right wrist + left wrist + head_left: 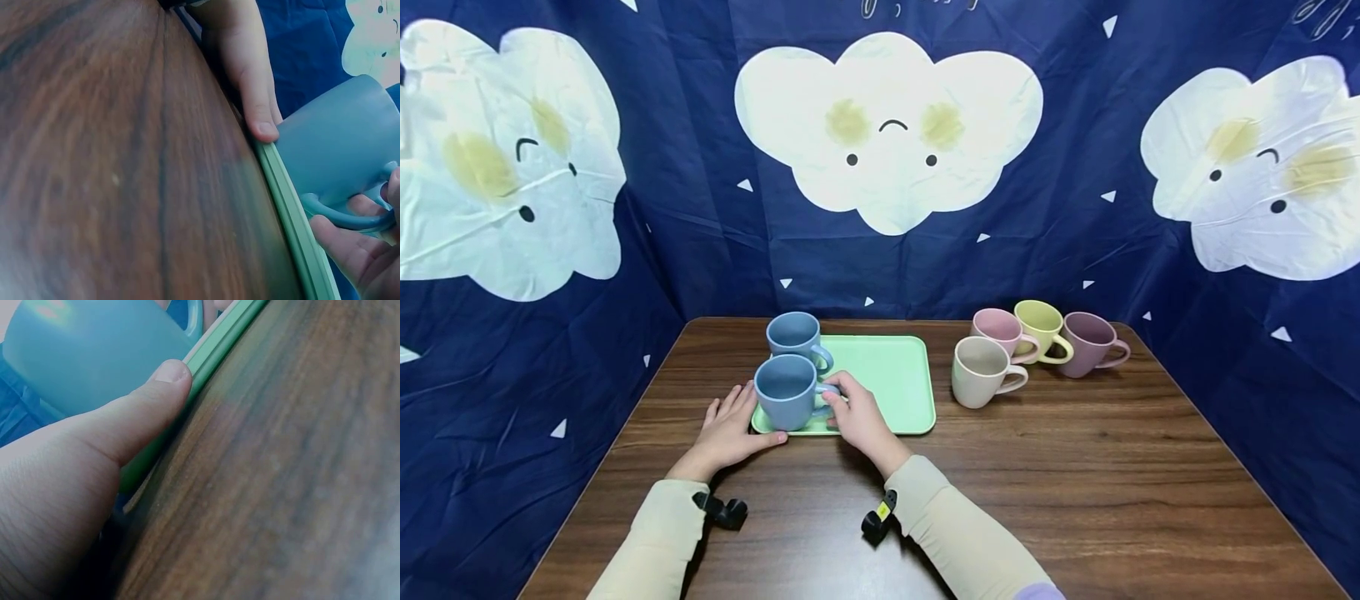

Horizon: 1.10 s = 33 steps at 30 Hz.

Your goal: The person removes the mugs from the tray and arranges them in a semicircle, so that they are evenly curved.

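Note:
A blue mug (784, 402) stands at the front left corner of a light green tray (891, 383). My right hand (863, 421) holds its handle, thumb and fingers around the loop, as the right wrist view also shows at the handle (350, 220). My left hand (726, 432) lies at the tray's left front corner with fingers stretched out along the left side. Its thumb (144, 415) rests along the tray's front rim, close below the mug. Directly behind stands a second blue mug (793, 330), its handle pointing right.
To the right of the tray stand a white mug (976, 379), a pink mug (997, 321), a yellow mug (1037, 315) and a purple mug (1084, 350), handles toward the right. A blue cloth (700, 208) with cloud prints hangs around the wooden table (1075, 483).

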{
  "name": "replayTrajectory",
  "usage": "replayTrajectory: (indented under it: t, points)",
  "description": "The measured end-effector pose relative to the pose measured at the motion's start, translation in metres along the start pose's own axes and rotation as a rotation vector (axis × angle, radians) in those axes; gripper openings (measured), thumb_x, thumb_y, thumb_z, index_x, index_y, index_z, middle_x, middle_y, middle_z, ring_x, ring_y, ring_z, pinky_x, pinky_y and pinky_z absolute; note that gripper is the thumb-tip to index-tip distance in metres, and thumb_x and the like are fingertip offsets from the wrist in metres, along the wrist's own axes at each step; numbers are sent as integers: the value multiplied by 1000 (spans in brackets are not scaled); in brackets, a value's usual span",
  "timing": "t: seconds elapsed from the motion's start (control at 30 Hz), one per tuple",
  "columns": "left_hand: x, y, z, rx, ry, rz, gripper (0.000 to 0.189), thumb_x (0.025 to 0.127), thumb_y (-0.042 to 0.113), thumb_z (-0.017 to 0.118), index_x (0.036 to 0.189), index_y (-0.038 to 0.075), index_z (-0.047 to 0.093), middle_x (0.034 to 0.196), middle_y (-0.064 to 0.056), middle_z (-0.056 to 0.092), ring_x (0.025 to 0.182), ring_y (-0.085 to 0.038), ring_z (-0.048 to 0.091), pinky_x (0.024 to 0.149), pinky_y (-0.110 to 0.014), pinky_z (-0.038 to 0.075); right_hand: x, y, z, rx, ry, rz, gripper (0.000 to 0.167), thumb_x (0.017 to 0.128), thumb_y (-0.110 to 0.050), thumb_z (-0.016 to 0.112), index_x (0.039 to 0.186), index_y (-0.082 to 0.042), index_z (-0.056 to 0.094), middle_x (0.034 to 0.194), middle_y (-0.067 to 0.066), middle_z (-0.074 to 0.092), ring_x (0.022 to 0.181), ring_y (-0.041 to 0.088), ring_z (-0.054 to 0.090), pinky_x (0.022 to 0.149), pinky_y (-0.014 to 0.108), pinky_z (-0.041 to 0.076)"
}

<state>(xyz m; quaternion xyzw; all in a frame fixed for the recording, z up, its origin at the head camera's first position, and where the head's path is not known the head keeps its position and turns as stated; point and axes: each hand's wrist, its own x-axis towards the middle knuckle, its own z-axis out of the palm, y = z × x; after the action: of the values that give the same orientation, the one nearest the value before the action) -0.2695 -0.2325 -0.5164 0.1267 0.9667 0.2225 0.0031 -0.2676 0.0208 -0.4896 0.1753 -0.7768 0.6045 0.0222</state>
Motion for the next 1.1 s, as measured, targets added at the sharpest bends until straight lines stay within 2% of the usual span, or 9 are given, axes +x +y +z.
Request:
replayTrajectory:
  t: [0.13, 0.3, 0.63, 0.77, 0.9, 1.1]
  points:
    - [0, 0, 1, -4, 14, 7, 118, 81, 71, 68, 159, -2, 20, 163, -30, 19, 150, -50, 13, 114, -72, 3, 0, 2, -8, 14, -4, -1, 9, 103, -9, 56, 108, -3, 60, 111, 20, 69, 79, 37, 73, 65, 37, 62]
    - [0, -1, 3, -2, 31, 13, 119, 80, 71, 69, 159, -2, 20, 162, -30, 21, 149, -50, 14, 114, -71, 5, -2, 4, -18, 106, -13, 11, 8, 102, -4, 55, 108, 1, 58, 112, 29, 66, 86, 43, 72, 68, 41, 62]
    - [0, -3, 2, 21, 0, -2, 119, 82, 76, 63, 161, 0, 16, 164, -28, 18, 150, -49, 11, 114, -71, 3, -8, 7, -40, 220, 1, 51, 9, 102, 2, 53, 108, 7, 57, 115, 36, 61, 93, 49, 68, 77, 52, 60]
    - [0, -3, 1, 24, -1, -3, 119, 82, 76, 63, 161, 0, 16, 164, -28, 18, 151, -49, 11, 115, -71, 3, -11, 6, -54, 247, 6, 76, 11, 103, 1, 52, 109, 9, 55, 116, 34, 62, 96, 52, 67, 82, 57, 57]
    - [0, -3, 1, 27, -1, -3, 119, 82, 76, 63, 160, -1, 16, 164, -29, 18, 150, -50, 11, 115, -71, 3, -15, 5, -68, 257, 8, 90, 11, 104, 1, 50, 110, 10, 54, 115, 32, 61, 93, 48, 69, 83, 58, 57]
    - [0, -4, 3, 24, -2, 0, 119, 83, 76, 63, 161, 0, 15, 164, -29, 17, 150, -50, 11, 114, -72, 3, -25, 4, -88, 251, 9, 106, 10, 104, 3, 48, 110, 11, 53, 117, 38, 57, 86, 40, 70, 82, 58, 57]
